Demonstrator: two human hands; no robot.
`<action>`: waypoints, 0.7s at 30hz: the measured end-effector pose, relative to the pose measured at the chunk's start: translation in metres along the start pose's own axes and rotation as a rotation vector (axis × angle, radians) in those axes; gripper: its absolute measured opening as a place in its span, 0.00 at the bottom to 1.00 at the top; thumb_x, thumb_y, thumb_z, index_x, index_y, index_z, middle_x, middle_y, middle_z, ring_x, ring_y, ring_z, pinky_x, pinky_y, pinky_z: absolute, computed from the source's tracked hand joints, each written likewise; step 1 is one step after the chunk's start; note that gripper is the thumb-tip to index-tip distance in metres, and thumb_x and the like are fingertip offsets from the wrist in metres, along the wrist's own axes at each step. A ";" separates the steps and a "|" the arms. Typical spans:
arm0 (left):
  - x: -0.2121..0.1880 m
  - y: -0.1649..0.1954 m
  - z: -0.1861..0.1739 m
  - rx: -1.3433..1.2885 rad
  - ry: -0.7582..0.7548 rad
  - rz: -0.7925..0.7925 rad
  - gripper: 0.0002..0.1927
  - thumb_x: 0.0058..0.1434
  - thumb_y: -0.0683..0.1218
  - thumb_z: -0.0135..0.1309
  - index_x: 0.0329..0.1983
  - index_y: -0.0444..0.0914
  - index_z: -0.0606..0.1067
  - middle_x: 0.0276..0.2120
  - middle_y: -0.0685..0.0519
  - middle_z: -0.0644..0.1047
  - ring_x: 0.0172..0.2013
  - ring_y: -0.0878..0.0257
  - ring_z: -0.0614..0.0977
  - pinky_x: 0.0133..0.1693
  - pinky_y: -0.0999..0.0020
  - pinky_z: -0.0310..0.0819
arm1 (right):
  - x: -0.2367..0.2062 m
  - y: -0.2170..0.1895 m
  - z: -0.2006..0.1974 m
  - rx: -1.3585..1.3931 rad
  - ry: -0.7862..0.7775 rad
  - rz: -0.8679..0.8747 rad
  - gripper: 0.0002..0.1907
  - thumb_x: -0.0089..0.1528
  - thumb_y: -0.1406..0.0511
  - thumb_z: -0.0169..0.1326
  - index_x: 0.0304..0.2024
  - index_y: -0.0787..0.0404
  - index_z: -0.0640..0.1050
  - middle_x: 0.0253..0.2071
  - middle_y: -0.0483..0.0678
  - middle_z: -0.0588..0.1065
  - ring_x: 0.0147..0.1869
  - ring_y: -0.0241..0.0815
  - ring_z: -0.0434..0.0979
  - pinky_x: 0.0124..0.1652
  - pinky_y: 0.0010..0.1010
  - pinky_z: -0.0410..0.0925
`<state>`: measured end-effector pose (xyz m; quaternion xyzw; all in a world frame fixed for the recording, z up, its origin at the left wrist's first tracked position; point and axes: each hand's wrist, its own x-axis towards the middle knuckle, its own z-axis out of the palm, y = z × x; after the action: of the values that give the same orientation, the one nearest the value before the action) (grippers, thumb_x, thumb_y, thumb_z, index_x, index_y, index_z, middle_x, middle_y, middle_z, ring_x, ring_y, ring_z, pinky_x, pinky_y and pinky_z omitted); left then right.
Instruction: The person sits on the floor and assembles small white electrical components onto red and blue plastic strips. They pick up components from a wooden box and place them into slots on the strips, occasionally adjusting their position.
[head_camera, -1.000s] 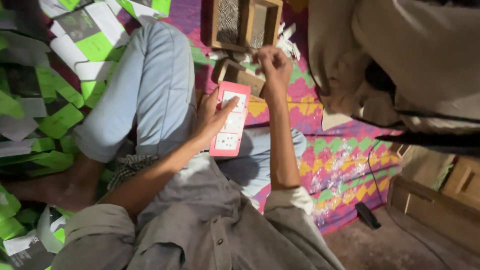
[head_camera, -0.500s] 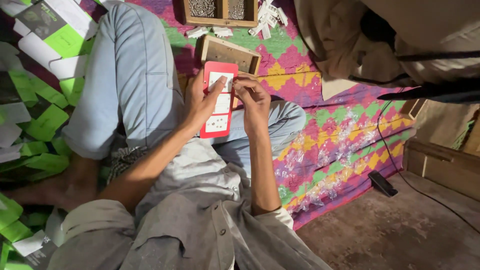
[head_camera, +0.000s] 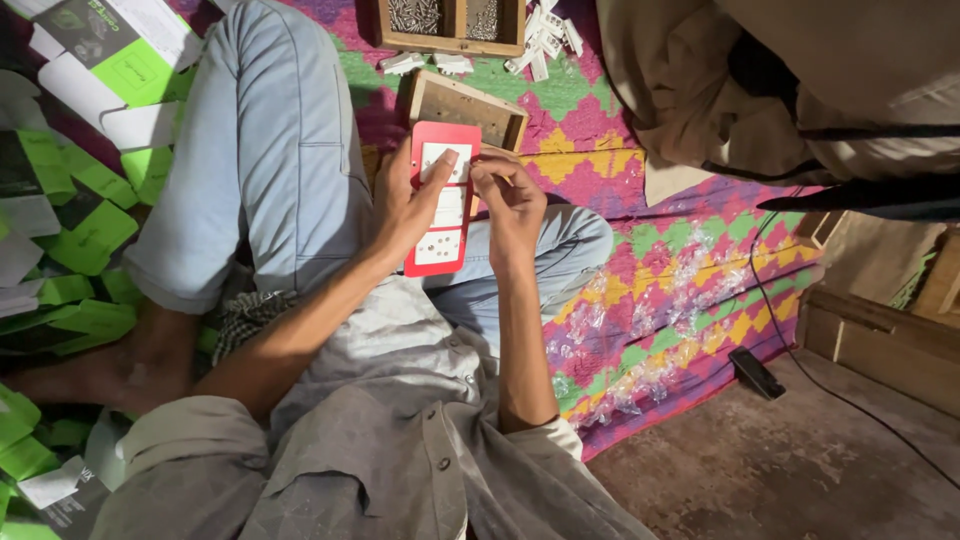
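Best done with the left hand (head_camera: 405, 205) gripping the red panel (head_camera: 441, 198) steady at frame centre over the lap, while the right hand (head_camera: 512, 205) keeps fingertips pinched square on its edge.

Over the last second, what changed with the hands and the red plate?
The right hand left the small wooden box and came back to the red plate, fingertips now at its upper edge. The left hand kept its grip on the plate throughout. The partitioned tray and green cartons stayed put.

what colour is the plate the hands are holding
Red, with white switch inserts; the plate shows best in the head view.
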<state>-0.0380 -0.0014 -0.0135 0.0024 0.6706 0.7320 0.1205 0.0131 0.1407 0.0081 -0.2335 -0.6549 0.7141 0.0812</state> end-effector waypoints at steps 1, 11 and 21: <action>0.000 0.000 0.000 0.030 0.010 0.036 0.12 0.70 0.49 0.58 0.48 0.35 0.75 0.35 0.46 0.82 0.33 0.57 0.82 0.37 0.61 0.75 | 0.000 0.000 -0.001 -0.031 0.001 -0.011 0.03 0.65 0.74 0.60 0.42 0.68 0.80 0.49 0.46 0.78 0.50 0.34 0.77 0.50 0.28 0.72; -0.001 0.009 -0.002 0.032 -0.007 0.041 0.11 0.70 0.48 0.57 0.47 0.35 0.75 0.33 0.47 0.81 0.31 0.56 0.81 0.35 0.61 0.74 | -0.003 -0.008 0.000 -0.176 0.001 -0.008 0.04 0.66 0.74 0.59 0.44 0.71 0.79 0.42 0.45 0.78 0.43 0.31 0.76 0.41 0.24 0.70; -0.004 0.020 -0.007 0.113 -0.054 0.141 0.10 0.70 0.46 0.57 0.48 0.35 0.75 0.34 0.46 0.81 0.31 0.54 0.81 0.36 0.60 0.73 | 0.006 -0.003 -0.007 0.115 -0.057 0.115 0.06 0.67 0.75 0.61 0.39 0.67 0.76 0.42 0.49 0.80 0.45 0.37 0.79 0.48 0.31 0.75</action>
<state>-0.0386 -0.0104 0.0057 0.0761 0.7055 0.6993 0.0864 0.0102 0.1499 0.0099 -0.2454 -0.6002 0.7605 0.0348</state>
